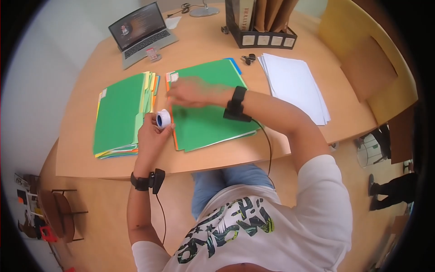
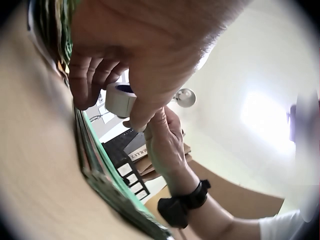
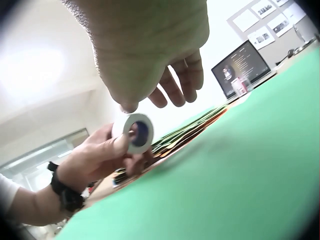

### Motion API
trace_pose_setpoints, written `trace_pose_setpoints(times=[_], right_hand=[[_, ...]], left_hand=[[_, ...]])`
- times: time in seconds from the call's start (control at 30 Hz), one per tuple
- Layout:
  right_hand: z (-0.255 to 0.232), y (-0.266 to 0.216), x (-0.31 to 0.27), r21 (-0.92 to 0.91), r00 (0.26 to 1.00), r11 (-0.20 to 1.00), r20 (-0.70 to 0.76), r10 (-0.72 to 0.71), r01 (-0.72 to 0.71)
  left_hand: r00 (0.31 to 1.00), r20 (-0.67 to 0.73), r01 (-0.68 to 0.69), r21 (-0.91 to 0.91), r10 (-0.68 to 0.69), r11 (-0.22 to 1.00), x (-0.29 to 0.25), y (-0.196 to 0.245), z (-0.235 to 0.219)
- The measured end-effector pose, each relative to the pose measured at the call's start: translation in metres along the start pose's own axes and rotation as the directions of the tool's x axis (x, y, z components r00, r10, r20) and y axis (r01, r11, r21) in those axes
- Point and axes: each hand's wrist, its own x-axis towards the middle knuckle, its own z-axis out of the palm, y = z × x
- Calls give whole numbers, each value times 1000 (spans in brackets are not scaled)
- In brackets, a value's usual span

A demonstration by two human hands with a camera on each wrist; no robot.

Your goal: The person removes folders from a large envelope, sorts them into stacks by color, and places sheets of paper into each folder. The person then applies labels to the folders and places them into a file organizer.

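Note:
A small roll of white tape point(image 1: 163, 119) with a blue core is pinched upright between the thumb and fingers of my left hand point(image 1: 153, 135), at the gap between two folder stacks. My right hand point(image 1: 192, 90), blurred in the head view, hovers over the left part of the right stack of green folders point(image 1: 213, 120). Its fingers point(image 3: 172, 92) look loosely extended, and its thumb overlaps the roll's top edge in the right wrist view. A whitish label point(image 1: 174, 78) shows at that stack's upper left corner. The left stack of green folders point(image 1: 118, 115) has yellow and orange tabs.
A laptop point(image 1: 142, 36) stands open at the back left, with a small clear-and-red item point(image 1: 153, 55) before it. Black binder clips point(image 1: 248, 59) and white paper sheets point(image 1: 294, 88) lie right of the folders. Behind stands a black file holder point(image 1: 267, 40).

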Motion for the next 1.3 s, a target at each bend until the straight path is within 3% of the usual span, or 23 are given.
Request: trace_pose_setpoints(times=[0.07, 0.17, 0.33, 0.5, 0.57, 0.7, 0.77, 0.9, 0.97, 1.07, 1.17, 1.3], right_hand=[[7, 35, 7, -98, 974, 976, 97, 204, -195], [0, 56, 5, -135, 918, 937, 198, 344, -322], [9, 60, 17, -243, 905, 933, 270, 329, -267], [17, 61, 23, -257, 882, 915, 280, 378, -311], [21, 63, 26, -248, 873, 903, 261, 412, -352], [15, 65, 23, -241, 884, 928, 310, 350, -284], [13, 64, 19, -260, 894, 935, 314, 318, -241], [16, 62, 16, -304, 908, 925, 275, 315, -228], [17, 59, 17, -334, 910, 916, 264, 319, -224], [18, 54, 17, -357, 911, 903, 239, 335, -239], [22, 52, 18, -397, 916, 889, 222, 334, -228], [13, 51, 12, -370, 928, 918, 273, 254, -142]], left_hand=[[992, -47, -116, 100, 121, 988, -5, 2, -4], [974, -11, -214, 302, 228, 929, -1, -11, -3], [946, 56, -302, 509, 319, 806, 4, -11, -5], [916, 166, -351, 775, 366, 526, 10, -4, -11], [909, 211, -383, 766, 360, 516, 12, -2, -12], [915, 301, -399, 781, 269, 481, 19, -5, -15], [906, 304, -420, 732, 295, 537, 13, 1, -19], [858, 248, -498, 617, 449, 610, -3, 8, -3], [790, 264, -611, 422, 553, 670, -17, 22, 7], [733, 336, -677, 276, 592, 682, -41, 32, 27], [765, 346, -642, 357, 543, 678, -47, 33, 36], [747, 319, -664, 360, 583, 655, -45, 26, 39]])
